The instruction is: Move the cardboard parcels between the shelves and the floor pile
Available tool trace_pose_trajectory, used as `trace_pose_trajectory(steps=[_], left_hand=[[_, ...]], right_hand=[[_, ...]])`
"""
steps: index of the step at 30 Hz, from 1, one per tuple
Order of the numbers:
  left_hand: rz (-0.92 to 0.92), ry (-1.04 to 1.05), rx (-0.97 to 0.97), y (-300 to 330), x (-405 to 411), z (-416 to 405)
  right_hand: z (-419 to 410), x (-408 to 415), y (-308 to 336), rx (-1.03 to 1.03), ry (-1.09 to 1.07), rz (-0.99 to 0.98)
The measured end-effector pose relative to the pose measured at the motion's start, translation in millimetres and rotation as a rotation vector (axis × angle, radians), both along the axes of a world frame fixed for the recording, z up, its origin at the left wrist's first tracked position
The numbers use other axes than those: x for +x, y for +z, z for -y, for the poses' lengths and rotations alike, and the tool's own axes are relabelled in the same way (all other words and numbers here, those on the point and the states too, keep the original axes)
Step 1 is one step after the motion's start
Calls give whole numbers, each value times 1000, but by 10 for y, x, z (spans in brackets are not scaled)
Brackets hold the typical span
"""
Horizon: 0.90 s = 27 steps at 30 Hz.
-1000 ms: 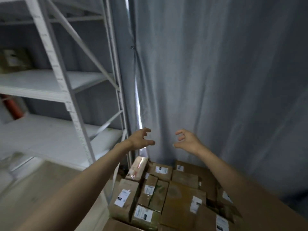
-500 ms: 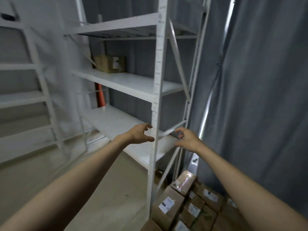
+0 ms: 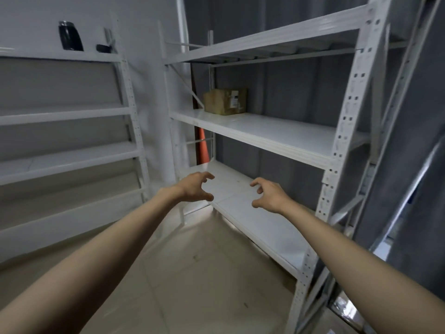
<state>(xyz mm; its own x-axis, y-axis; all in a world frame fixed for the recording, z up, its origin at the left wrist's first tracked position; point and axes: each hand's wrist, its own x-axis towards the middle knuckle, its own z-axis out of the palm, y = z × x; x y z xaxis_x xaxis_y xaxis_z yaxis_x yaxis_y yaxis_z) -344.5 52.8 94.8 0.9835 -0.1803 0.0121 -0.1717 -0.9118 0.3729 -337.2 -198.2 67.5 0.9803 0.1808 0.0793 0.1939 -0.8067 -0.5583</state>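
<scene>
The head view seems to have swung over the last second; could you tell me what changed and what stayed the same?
The view turned left, from the curtain and floor pile of parcels to the white shelving; the pile has left the frame. The cardboard parcel on the middle shelf came into clearer view. Nothing was taken hold of or let go. The left hand and right hand stay outstretched, fingers loosely curled, holding nothing.

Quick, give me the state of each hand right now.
Left hand: open, fingers loosely curled, holding nothing.
Right hand: open, fingers loosely curled, holding nothing.
</scene>
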Motion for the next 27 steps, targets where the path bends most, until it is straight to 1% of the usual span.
trace_pose_trajectory(steps=[5, 12, 17, 21, 24, 27], left_hand=[[-10, 31, -15, -54, 443, -515], [-6, 59, -14, -118, 1365, -891], [33, 66, 43, 36, 2413, -1062], [59, 94, 76, 286, 3371, -1110], [96, 109, 53, 394, 4005, -1114], [105, 123, 11, 448, 4458, -1168]], right_hand=[[-510, 529, 20, -13, 25, -11], [-889, 1559, 30, -11, 62, 7], [-1002, 2707, 222, 8, 85, 80], [-1066, 3655, 410, 85, 83, 98], [-1116, 4313, 506, 81, 78, 110], [-1178, 4836, 613, 99, 66, 118]])
